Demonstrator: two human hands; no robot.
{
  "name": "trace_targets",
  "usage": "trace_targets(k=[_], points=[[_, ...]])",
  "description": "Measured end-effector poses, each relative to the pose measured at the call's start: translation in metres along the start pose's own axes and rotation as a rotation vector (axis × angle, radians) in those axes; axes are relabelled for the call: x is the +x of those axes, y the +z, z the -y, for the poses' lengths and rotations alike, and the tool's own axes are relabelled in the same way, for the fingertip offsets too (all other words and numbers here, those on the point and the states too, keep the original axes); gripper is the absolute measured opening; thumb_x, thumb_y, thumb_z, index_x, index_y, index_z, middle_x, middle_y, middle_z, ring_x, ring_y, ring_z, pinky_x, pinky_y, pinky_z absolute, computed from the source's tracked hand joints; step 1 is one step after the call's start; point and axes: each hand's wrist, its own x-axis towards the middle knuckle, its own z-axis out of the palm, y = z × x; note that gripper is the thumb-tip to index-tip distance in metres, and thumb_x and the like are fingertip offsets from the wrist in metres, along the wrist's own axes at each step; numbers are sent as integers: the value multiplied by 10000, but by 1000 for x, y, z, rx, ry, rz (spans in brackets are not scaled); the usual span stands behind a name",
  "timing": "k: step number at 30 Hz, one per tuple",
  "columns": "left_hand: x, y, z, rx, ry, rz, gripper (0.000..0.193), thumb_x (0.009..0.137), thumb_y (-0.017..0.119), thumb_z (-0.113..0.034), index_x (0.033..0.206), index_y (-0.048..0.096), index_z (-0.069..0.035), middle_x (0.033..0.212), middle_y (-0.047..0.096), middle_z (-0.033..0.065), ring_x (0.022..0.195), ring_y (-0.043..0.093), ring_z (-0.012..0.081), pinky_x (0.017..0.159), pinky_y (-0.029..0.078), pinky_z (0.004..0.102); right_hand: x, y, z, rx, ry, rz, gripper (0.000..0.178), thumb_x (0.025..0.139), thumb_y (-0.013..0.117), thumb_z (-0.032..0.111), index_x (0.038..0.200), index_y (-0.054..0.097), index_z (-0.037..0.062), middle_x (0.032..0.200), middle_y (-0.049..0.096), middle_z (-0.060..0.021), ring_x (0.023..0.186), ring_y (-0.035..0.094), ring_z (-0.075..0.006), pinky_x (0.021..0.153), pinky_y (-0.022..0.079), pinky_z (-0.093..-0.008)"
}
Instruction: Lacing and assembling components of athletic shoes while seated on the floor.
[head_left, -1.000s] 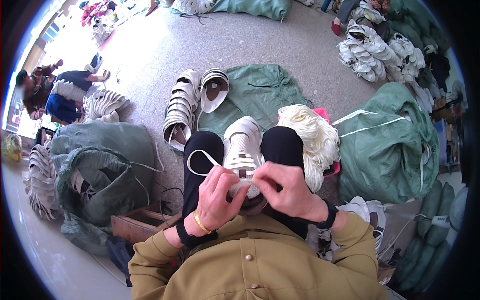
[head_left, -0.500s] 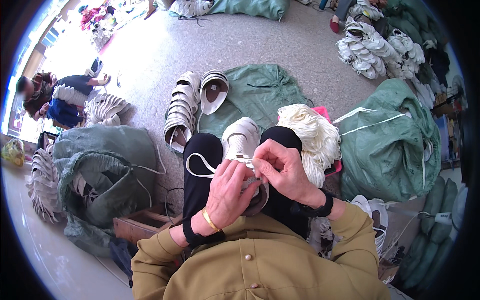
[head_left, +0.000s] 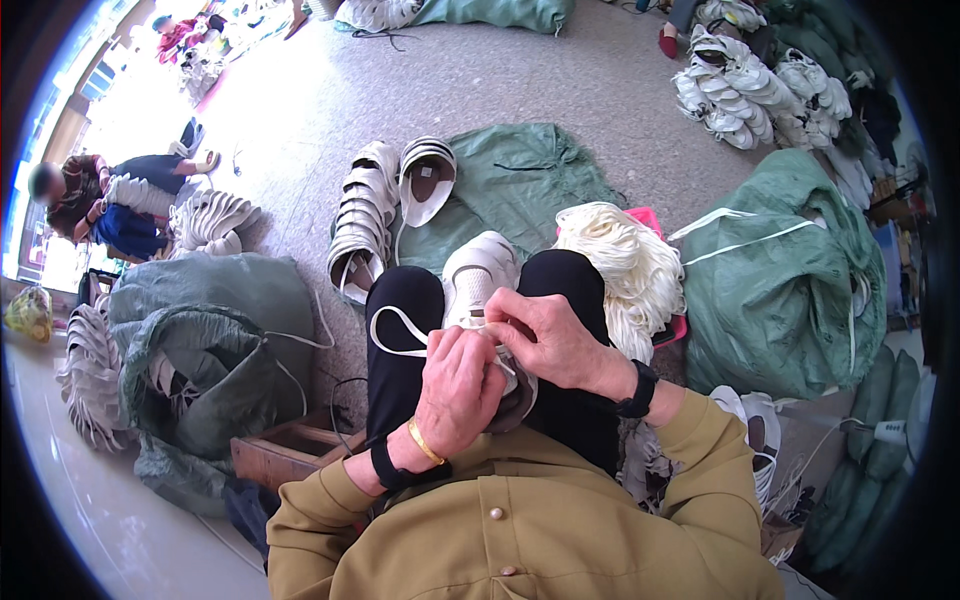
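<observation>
While clamping lace (head_left: pixel 405 353) in left hand (head_left: pixel 455 392) and right hand (head_left: pixel 556 342) over shoe (head_left: pixel 482 268), keep lace flat, untwisted, evenly tensioned.

Ctr: L hand (head_left: pixel 455 390) & R hand (head_left: pixel 550 340) close tog. over white shoe (head_left: pixel 480 270); little room betw.
L knee (head_left: pixel 403 310): lace loop (head_left: pixel 392 350) juts across; snag pt.
Fwd: passage over flat green sack (head_left: pixel 515 175), low, to floor (head_left: pixel 530 85) beyond.
Fwd-L: shoe stack (head_left: pixel 362 215) obstructs.
Fwd-R: cord bundle (head_left: pixel 620 275) in pink tray (head_left: pixel 648 222) obstructs, beside R knee (head_left: pixel 568 280).
L side: floor gap betw. L knee & L sack (head_left: pixel 220 285); wooden box (head_left: pixel 280 450) obstructs nr L forearm.
R side: bulky R sack (head_left: pixel 775 290) obstructs.
</observation>
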Motion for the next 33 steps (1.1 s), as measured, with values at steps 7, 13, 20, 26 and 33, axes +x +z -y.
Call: trace_targets(k=[7, 13, 20, 26, 33], points=[[-13, -20, 0, -38, -28, 30, 243, 775, 619, 135, 931, 526, -26, 899, 609, 109, 811, 565, 316, 784, 438, 426, 3, -2, -3, 45, 16, 26, 70, 953, 641, 14, 972, 574, 7, 735, 639, -183, 656, 687, -340, 607, 514, -377], [-22, -43, 0, -96, -68, -25, 200, 841, 584, 152, 928, 514, -14, 902, 627, 134, 819, 580, 292, 772, 480, 394, 5, -7, -2, -10, 57, 70, 71, 990, 668, 38, 981, 603, 11, 766, 717, -82, 697, 691, -116, 630, 523, -296], [-19, -104, -12, -96, -18, -162, 114, 875, 531, 76, 934, 504, -17, 847, 597, 115, 812, 526, 258, 898, 461, 465, 4, -7, -9, 94, 132, 58, 75, 963, 670, 46, 967, 604, 11, 750, 717, -113, 696, 724, -158, 623, 519, -323], [-23, -144, -23, -148, -122, -343, 73, 922, 531, 25, 961, 483, -13, 799, 558, 95, 782, 448, 194, 904, 426, 461, 6, -11, -4, 185, 168, 55, 70, 1015, 642, 61, 978, 612, 9, 833, 770, -78, 783, 727, -95, 683, 541, -272], [-39, -122, -12, -314, -437, 112, 92, 907, 570, 77, 890, 510, 10, 927, 671, 150, 768, 590, 219, 689, 486, 340, 3, -9, -9, 149, 141, -9, 59, 1006, 644, 49, 1006, 632, -8, 851, 776, -98, 751, 710, -92, 673, 544, -268]])
